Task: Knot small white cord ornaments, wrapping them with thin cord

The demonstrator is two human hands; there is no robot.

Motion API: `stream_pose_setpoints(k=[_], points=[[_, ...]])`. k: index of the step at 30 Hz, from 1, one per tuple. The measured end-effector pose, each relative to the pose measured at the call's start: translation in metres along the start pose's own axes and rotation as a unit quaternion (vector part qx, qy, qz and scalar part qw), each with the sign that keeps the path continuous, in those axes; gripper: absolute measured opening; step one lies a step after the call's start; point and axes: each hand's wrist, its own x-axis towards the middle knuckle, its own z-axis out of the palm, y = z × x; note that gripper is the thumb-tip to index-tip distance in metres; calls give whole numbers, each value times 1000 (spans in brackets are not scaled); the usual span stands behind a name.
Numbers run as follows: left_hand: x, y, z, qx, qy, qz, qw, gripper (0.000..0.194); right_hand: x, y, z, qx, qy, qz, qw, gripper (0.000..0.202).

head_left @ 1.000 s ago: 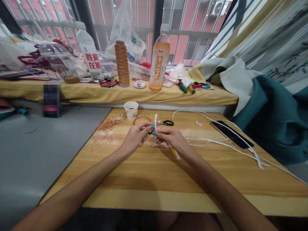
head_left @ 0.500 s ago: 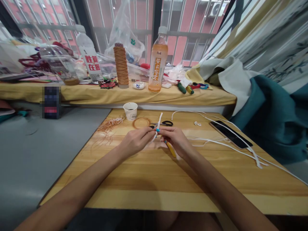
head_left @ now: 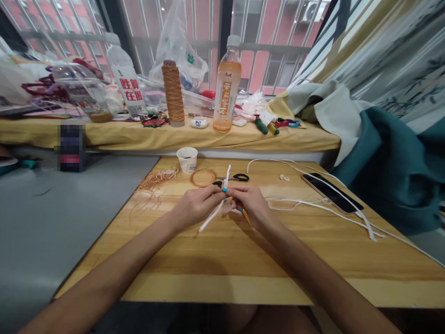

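My left hand (head_left: 198,205) and my right hand (head_left: 252,204) meet over the wooden table, fingertips pinched together on a white cord (head_left: 212,217). One end of the cord sticks up above the fingers and another slants down to the left. Tucked under the curled fingers of my right hand is a thin tool with a yellow handle (head_left: 246,218); its working end is hidden. Just beyond the fingers lie black-handled scissors (head_left: 240,177) and a coil of thin brown thread (head_left: 204,177).
A paper cup (head_left: 187,160) stands at the table's back edge, beside a heap of brown threads (head_left: 156,180). To the right are a phone (head_left: 330,192) and long white cords (head_left: 306,203). Bottles, including an orange drink bottle (head_left: 226,88), and a thread spool (head_left: 173,95) line the sill.
The cord between my fingers has shifted: a longer end now hangs out to the lower left. The yellow handle is more covered by my right hand. The view has moved slightly.
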Motion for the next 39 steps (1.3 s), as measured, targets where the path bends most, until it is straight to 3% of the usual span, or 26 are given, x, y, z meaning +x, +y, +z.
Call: stream_pose_setpoints(k=[2, 7, 11, 14, 16, 19, 25, 28, 32, 39], points=[[2, 1, 3, -112, -4, -97, 989, 18, 0, 2, 0, -4, -1, -14, 1000, 11], [10, 1, 7, -279, -23, -310, 909, 14, 2, 6, -1, -22, -20, -27, 999, 15], [10, 1, 9, -359, -8, -400, 843, 16, 4, 7, -2, -27, -30, -18, 999, 18], [8, 1, 10, -426, 5, -435, 793, 22, 4, 8, -2, -31, -29, -28, 999, 18], [8, 1, 10, -444, -13, -448, 776, 22, 4, 8, -1, -38, -29, -40, 998, 17], [9, 1, 11, -433, -40, -447, 782, 17, 4, 10, 0, -44, -35, -33, 998, 15], [7, 3, 13, -335, 19, -383, 861, 14, 8, 14, -3, -58, -63, -46, 995, 16], [6, 4, 13, -295, 21, -368, 882, 18, 9, 15, -4, -61, -100, -39, 992, 13], [5, 3, 14, -311, 4, -359, 880, 14, 9, 13, -3, -40, -124, -14, 991, 9], [4, 1, 17, -308, 36, -396, 864, 12, 2, 3, 1, 81, -146, 93, 982, 16]])
